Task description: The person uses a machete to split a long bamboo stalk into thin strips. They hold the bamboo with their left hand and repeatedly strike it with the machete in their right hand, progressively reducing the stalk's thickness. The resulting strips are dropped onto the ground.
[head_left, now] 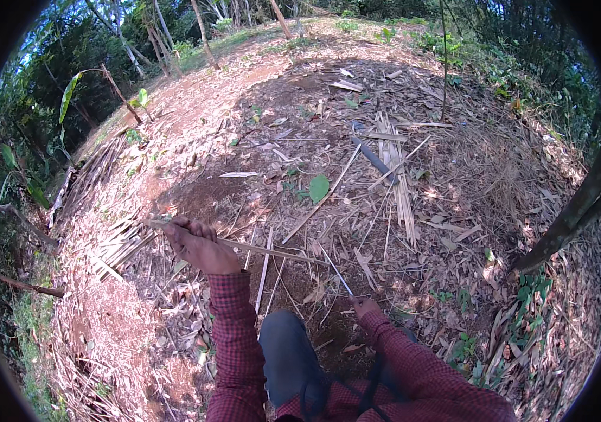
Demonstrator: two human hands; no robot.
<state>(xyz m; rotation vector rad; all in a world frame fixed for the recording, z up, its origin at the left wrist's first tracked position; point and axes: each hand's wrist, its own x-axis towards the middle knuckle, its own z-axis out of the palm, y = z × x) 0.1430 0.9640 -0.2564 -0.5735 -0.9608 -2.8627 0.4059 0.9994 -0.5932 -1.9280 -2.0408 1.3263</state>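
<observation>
My left hand (200, 245) is closed around a long thin strip of split wood or bamboo (272, 251), which runs from just beyond my fingers rightward across the space in front of my knee. In my right hand (366, 308), lower and to the right, is a slim knife (337, 271) with its narrow blade pointing up and to the left. The blade crosses the strip near its right end; whether they touch I cannot tell. My right fingers are partly hidden, wrapped round the handle. Several loose pale strips (265, 267) lie on the ground beneath.
A stack of split strips (400, 190) lies ahead to the right, with a dark grey elongated object (374, 160) across it. More strips (121, 246) are heaped at the left. Dry leaves cover the ground around a green leaf (318, 188). A leaning trunk (571, 221) stands at the right.
</observation>
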